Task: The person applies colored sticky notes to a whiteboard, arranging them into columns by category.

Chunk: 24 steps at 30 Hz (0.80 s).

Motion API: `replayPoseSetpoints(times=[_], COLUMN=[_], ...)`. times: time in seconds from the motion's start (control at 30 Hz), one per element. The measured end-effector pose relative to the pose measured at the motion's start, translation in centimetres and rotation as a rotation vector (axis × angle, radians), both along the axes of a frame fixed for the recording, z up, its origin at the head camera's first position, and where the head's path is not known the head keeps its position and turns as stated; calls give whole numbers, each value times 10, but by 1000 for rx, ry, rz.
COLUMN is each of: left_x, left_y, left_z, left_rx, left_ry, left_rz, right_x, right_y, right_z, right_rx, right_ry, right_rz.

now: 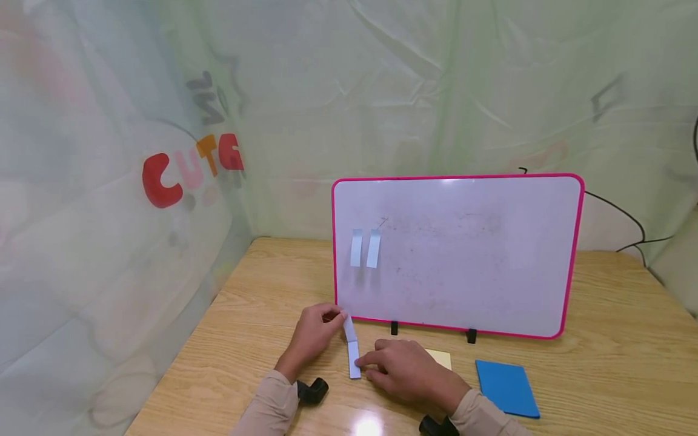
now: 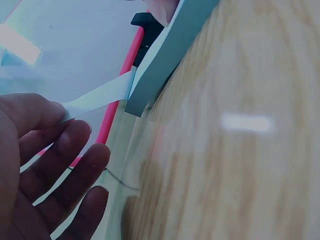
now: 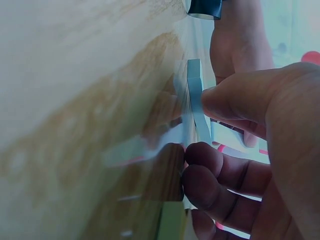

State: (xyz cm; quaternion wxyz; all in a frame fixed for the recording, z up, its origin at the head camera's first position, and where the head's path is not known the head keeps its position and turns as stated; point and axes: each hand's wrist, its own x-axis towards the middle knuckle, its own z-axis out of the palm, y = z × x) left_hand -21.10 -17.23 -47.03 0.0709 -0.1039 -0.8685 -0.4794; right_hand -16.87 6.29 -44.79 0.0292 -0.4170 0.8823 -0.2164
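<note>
A narrow pale-blue pad of sticky notes [image 1: 354, 357] lies on the table in front of the whiteboard [image 1: 463, 260]. My left hand [image 1: 312, 334] pinches the far end of its top sticky note [image 2: 102, 94] between thumb and finger; that note is lifted and still joins the pad at one end. The left hand's other fingers [image 2: 75, 150] are spread below, holding nothing. One digit of my right hand [image 1: 409, 369] presses on the pad [image 3: 195, 85] from the right side, while its other fingers [image 3: 200, 180] are bent close over the table.
Two pale-blue sticky notes [image 1: 373, 248] hang on the board's left side. Black feet [image 1: 471, 336] support the pink-framed board. A yellow pad [image 1: 440, 358] sits partly behind my right hand, and a blue square [image 1: 508, 387] lies farther right. Plastic sheeting [image 1: 382, 91] encloses the table.
</note>
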Motion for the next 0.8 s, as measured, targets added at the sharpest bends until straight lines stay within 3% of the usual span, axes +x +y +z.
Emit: replayPoseSetpoints(times=[0.43, 0.8], left_x=[-5, -8], left_y=[-2, -7], left_z=[1, 6], left_rx=[62, 192], left_ry=[-5, -7], left_rz=[35, 143], right_x=[0, -1], right_y=[-1, -1], right_z=[1, 0], right_rx=[-1, 21], right_ry=[8, -1], right_rz=[2, 0])
